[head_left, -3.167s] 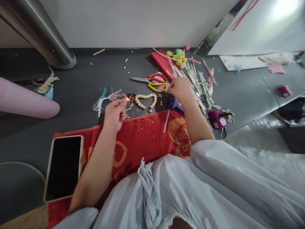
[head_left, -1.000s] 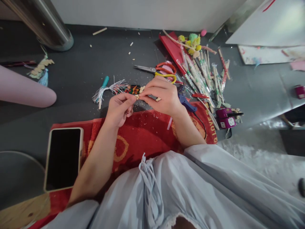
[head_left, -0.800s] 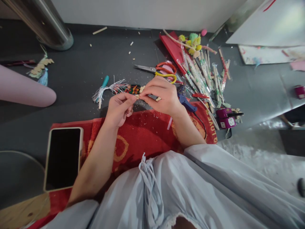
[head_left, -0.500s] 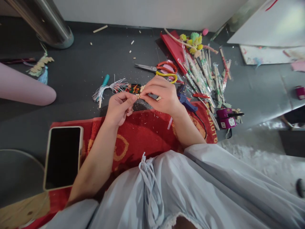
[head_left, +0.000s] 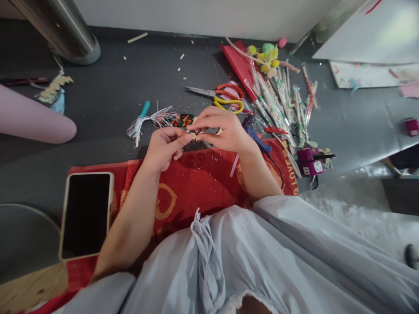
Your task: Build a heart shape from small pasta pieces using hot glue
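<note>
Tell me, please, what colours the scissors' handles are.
Red upper handle, yellow lower handle; clearest in the head view.

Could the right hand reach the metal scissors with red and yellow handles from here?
Probably yes: the scissors lie just beyond the right hand, nothing visibly on top of them, though that hand is occupied at a small, knobbly beige piece.

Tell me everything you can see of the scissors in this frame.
The scissors lie flat on the dark surface, slim silvery blades, metal by their look, pointing left and nearly or fully shut. Of the two large handle loops, the far one is red, the near one yellow; both look plastic-coated. Something pink shows through the red loop. The right hand is close to the yellow loop, but contact can't be told.
</note>
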A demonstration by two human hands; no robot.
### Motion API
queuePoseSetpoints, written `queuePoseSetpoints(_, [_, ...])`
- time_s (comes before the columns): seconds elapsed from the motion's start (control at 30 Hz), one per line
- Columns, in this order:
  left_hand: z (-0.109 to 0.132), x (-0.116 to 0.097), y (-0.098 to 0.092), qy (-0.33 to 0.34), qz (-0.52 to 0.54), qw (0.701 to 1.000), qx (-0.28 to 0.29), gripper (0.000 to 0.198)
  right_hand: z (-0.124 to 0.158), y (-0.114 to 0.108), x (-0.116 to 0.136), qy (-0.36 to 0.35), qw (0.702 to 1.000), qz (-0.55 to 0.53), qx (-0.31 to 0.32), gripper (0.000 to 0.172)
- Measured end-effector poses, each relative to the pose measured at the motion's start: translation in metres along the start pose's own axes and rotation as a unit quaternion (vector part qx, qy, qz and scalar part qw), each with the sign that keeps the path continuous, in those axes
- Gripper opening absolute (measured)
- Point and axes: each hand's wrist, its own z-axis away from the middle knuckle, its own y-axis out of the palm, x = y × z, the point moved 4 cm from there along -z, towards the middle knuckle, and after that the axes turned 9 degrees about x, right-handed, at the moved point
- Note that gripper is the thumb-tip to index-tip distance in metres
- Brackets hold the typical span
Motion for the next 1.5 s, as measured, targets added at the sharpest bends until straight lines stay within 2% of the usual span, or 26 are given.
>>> queuePoseSetpoints(0.3, [-0.0023, 0.0036, -0.0001, 0.030, -0.013, 0.999, 0.020, 0.057, -0.0021, 0.0015, 0.0016, -0.005, 0.998, -0.062, -0.008, 0.034])
queuePoseSetpoints(0.57, [-0.0022, 0.0031, 0.0007, 0.033, -0.003, 0.999, 0.009, 0.059, -0.0017, 0.0051, 0.0015, -0.006, 0.998, -0.061, -0.025, 0.030])
queuePoseSetpoints(0.9, [-0.0027, 0.0038, -0.0006, 0.043, -0.007, 0.999, 0.018, 0.057, -0.0010, 0.0082, -0.0009, 0.001, 0.998, -0.063, -0.020, 0.037])
queuePoseSetpoints(1.03, [-0.0027, 0.0046, -0.0002, 0.043, -0.007, 0.999, 0.023, 0.057, -0.0012, 0.0079, 0.0006, -0.003, 0.998, -0.060, -0.023, 0.034])
queuePoseSetpoints(1.27, [-0.0029, 0.0067, -0.0017, 0.047, -0.007, 0.998, 0.032, 0.055, -0.0038, 0.0047, 0.0070, -0.052, 0.993, -0.095, -0.055, 0.021])
queuePoseSetpoints(1.5, [-0.0026, 0.0065, -0.0017, 0.051, 0.004, 0.998, 0.023, 0.053, -0.0022, 0.0078, 0.0017, -0.006, 0.996, -0.078, -0.042, 0.030])
